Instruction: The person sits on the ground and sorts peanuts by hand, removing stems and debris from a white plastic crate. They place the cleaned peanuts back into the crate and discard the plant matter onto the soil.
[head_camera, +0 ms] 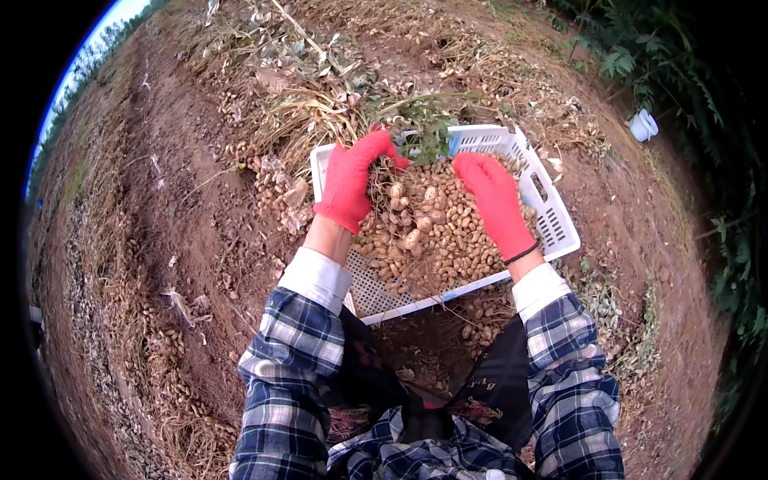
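My left hand (353, 180), in a red knit glove, grips a peanut plant (428, 129) by its stems over the left part of a white plastic crate (558, 231). Green leaves stick out beyond my fingers. From the roots, a cluster of soil-marked peanut pods (413, 239) hangs above the crate. Loose peanuts (465, 243) cover much of the perforated crate floor. Above the right side of this heap is my right hand (493, 201), also red-gloved, with its fingers curled. Whether a pod is pinched in those fingers is hidden.
Pulled peanut plants (300, 120) lie heaped beyond the crate. More pods with roots (276, 192) rest on the soil to its left. Rows of dried plants (174, 372) run along the far left. A white bucket (644, 125) stands by green shrubs (666, 66) at right.
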{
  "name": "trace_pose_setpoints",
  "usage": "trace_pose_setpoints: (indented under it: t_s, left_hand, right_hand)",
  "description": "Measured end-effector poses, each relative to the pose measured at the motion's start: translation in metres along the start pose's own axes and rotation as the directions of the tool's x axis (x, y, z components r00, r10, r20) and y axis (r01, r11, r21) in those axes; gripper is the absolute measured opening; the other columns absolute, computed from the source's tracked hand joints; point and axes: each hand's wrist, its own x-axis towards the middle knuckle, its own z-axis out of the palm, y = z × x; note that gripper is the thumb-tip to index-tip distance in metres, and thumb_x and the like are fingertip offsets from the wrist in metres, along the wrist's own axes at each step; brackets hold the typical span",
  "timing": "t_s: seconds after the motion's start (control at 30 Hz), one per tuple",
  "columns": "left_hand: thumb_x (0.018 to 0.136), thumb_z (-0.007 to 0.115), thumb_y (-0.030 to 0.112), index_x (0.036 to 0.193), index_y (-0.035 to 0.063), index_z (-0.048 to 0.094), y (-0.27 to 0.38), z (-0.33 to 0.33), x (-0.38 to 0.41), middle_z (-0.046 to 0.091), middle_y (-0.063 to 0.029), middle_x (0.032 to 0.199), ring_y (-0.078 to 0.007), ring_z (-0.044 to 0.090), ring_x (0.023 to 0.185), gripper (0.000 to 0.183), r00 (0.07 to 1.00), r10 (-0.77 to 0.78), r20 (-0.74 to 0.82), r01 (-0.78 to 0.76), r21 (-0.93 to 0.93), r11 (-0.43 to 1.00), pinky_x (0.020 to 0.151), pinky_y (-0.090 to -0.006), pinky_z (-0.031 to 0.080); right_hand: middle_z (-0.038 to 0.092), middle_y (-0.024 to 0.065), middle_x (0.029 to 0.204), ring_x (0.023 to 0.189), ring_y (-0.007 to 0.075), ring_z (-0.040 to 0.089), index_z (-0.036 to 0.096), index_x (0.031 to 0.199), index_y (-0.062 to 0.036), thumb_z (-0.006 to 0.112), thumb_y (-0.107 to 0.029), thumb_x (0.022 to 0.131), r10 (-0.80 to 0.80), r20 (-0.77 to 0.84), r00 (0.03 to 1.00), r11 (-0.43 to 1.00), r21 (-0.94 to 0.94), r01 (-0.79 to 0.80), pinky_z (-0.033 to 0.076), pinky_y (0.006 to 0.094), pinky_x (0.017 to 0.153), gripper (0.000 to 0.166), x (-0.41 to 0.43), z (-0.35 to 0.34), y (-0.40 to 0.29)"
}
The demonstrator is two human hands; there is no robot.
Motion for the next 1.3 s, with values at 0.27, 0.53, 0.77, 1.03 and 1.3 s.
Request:
trace_pose_setpoints:
  t_s: [0.27,0.53,0.77,1.03,1.3]
  left_hand:
    - [0.086,0.053,0.024,0.077,-0.0001,0.061,-0.001,-0.003,-0.002,0.062,-0.0079,0.080,-0.0196,0.061,0.080,0.027,1.000,0.020,0.009,-0.021,0.078,0.997,0.077,-0.0294,0.045]
    - [0.086,0.054,0.025,0.080,0.0004,0.060,-0.010,0.002,-0.001,0.062,-0.0100,0.081,-0.0198,0.061,0.078,0.026,0.998,-0.056,0.019,0.055,0.057,0.997,0.074,-0.0301,0.046]
    - [0.085,0.056,0.021,0.080,-0.0003,0.059,-0.015,0.009,0.001,0.060,-0.0087,0.075,-0.0213,0.064,0.074,0.023,1.000,0.018,-0.017,-0.017,0.070,0.997,0.067,-0.0295,0.047]
    - [0.080,0.063,0.015,0.074,-0.0021,0.062,-0.034,-0.018,0.019,0.061,-0.0066,0.073,-0.0163,0.059,0.062,0.018,0.934,0.193,-0.300,-0.112,0.267,0.957,0.062,-0.0287,0.046]
    - [0.071,0.072,0.024,0.082,-0.0074,0.055,-0.037,0.012,0.001,0.061,-0.0100,0.080,-0.0132,0.057,0.072,0.037,0.923,0.287,-0.257,-0.113,0.533,0.839,0.059,-0.0278,0.046]
  right_hand:
    - [0.061,0.0036,0.078,0.072,0.0105,0.056,0.061,0.094,-0.0022,0.053,-0.019,0.089,-0.027,0.137,0.990,0.989,0.150,0.006,0.046,0.0241,0.067,0.020,-0.014,-0.012,-0.041]
    - [0.064,0.0054,0.090,0.080,0.0126,0.061,0.064,0.102,-0.0056,0.065,-0.014,0.076,-0.050,0.460,0.886,0.959,-0.226,0.172,0.048,0.0276,0.073,0.027,-0.024,0.000,-0.041]
    - [0.064,0.0056,0.074,0.069,0.0177,0.060,0.064,0.086,-0.0037,0.068,-0.023,0.074,-0.004,0.032,0.999,0.858,-0.513,0.020,0.048,0.0306,0.066,0.023,-0.008,-0.011,-0.011]
    - [0.063,0.0087,0.080,0.073,0.0184,0.061,0.063,0.090,-0.0027,0.068,-0.025,0.074,-0.248,0.102,0.963,0.941,-0.211,0.264,0.048,0.0319,0.069,0.028,-0.012,0.008,-0.023]
    - [0.063,0.0092,0.076,0.072,0.0233,0.061,0.063,0.084,-0.0060,0.073,-0.037,0.065,0.066,0.265,0.962,0.824,-0.559,0.098,0.047,0.0338,0.064,0.038,-0.025,0.042,-0.030]
